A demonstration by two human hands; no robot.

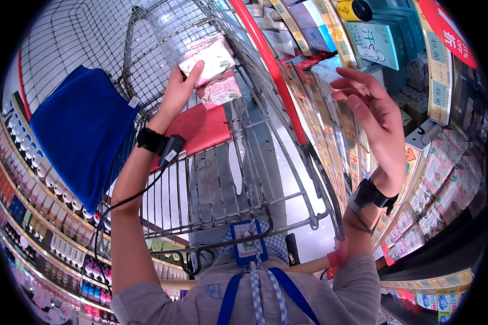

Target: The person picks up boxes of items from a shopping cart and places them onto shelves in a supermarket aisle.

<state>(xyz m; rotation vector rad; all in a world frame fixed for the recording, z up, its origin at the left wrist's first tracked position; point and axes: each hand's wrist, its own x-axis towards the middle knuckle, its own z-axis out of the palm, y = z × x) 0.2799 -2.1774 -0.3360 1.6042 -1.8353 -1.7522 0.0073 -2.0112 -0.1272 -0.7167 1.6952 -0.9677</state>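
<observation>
My left hand [181, 87] reaches over a wire shopping cart [203, 178], its thumb and fingers on a white and pink floral packet [211, 61]. Beneath and beside that packet lie more pink floral packets [221, 90] in the cart. A red flat panel [201, 128] is at the cart's child seat, below the packets. My right hand [368, 103] is raised by the store shelf, fingers loosely curled and apart, holding nothing visible. Dark bands circle both wrists, and a cable runs from the device at the left one.
A blue cloth [85, 134] hangs over the cart's left side. The cart's red handle bar [272, 69] runs between cart and shelf. Right of it stand shelves with teal boxes [376, 42] and floral packs [447, 178]. Bottles line the curved shelves [44, 203] at left.
</observation>
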